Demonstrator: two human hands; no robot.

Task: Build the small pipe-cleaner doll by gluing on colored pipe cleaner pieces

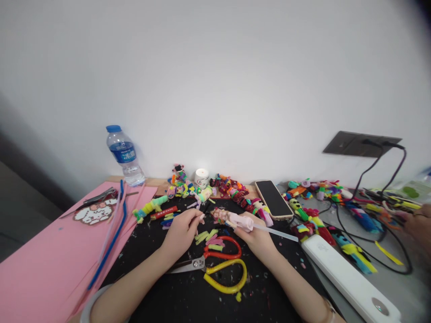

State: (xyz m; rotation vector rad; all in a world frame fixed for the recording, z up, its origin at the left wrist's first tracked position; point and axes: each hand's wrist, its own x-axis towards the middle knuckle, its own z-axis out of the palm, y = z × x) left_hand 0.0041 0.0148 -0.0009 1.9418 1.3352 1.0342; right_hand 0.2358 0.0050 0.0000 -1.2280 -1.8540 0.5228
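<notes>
Glue gun point(243, 221) gripped in right hand point(257, 235); left hand point(182, 231) pinching small piece (scissors point(215, 264) just below).

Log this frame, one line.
left hand: pinching fuzzy craft piece | right hand: holding glue gun | scissors: on mat between wrists

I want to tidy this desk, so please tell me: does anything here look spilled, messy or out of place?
Yes. Small coloured scraps lie scattered over the black mat, near the scissors and both hands. Black cables loop loosely across the grey surface at the right, among pipe-cleaner figures. Nothing looks broken.
</notes>
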